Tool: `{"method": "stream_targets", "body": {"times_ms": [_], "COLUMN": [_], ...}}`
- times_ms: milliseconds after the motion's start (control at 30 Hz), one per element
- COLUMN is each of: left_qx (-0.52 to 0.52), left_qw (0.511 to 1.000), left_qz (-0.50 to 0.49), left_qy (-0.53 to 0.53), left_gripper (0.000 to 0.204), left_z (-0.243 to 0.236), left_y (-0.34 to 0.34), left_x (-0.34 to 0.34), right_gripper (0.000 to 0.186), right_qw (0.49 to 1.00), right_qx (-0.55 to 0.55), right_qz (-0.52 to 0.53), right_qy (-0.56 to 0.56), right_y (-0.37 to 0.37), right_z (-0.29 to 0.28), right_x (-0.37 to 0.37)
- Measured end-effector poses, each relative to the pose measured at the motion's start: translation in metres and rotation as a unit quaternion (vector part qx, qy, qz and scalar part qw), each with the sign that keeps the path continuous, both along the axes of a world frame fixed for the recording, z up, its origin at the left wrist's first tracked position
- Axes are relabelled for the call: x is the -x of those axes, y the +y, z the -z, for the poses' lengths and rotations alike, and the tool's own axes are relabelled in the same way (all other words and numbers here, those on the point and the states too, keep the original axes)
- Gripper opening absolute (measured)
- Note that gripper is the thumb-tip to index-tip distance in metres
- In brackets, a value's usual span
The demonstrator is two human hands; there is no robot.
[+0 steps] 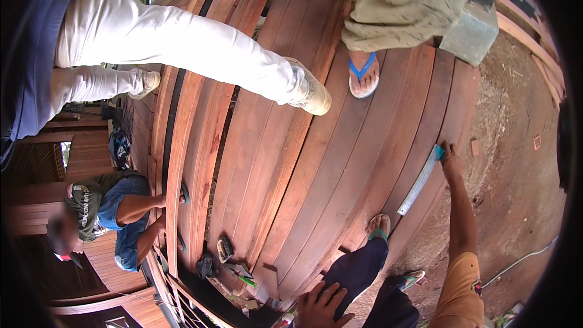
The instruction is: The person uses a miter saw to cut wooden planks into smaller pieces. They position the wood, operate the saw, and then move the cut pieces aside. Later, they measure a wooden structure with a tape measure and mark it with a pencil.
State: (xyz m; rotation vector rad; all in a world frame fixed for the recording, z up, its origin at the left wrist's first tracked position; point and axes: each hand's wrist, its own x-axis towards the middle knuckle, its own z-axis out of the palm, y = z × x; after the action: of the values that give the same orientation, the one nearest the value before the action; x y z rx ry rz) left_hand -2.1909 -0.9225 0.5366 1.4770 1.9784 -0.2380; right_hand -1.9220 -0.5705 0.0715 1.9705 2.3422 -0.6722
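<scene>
My right hand (449, 159) reaches out over the outer edge of the deck, its fingers closed around the teal end of a long, flat silver blade-like tool (418, 183). The tool lies slantwise along the outermost deck boards (388, 127), and its exact kind cannot be made out. Low in the view, my left hand (323, 305) rests by my dark-trousered knee (352, 276), fingers spread and holding nothing. One of my sandalled feet (378, 226) stands on the boards near the tool's far end; the other sandal (415, 278) is lower, beside the deck.
A person in white trousers (182, 36) steps across the boards. Another in stained khaki trousers (407, 6) stands ahead in a blue-strapped sandal (363, 74). A third person (109, 212) crouches at left. A brush (225, 248) and offcuts lie near the lower left. Bare soil (510, 146) borders the right.
</scene>
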Motion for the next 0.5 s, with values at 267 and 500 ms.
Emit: {"method": "stream_targets", "body": {"times_ms": [267, 500], "left_qx": [0.108, 0.007], "left_qw": [0.98, 0.943], "left_qz": [-0.079, -0.249], "left_qy": [-0.15, -0.219], "left_gripper": [0.077, 0.056], "left_z": [0.015, 0.022], "left_y": [0.022, 0.018], "left_x": [0.036, 0.045], "right_gripper": [0.033, 0.023], "right_qw": [0.976, 0.979], "right_qx": [0.218, 0.147], "right_qz": [-0.013, -0.083], "right_qy": [0.015, 0.117], "right_y": [-0.03, 0.019], "right_z": [-0.115, -0.443], "right_x": [0.014, 0.139]}}
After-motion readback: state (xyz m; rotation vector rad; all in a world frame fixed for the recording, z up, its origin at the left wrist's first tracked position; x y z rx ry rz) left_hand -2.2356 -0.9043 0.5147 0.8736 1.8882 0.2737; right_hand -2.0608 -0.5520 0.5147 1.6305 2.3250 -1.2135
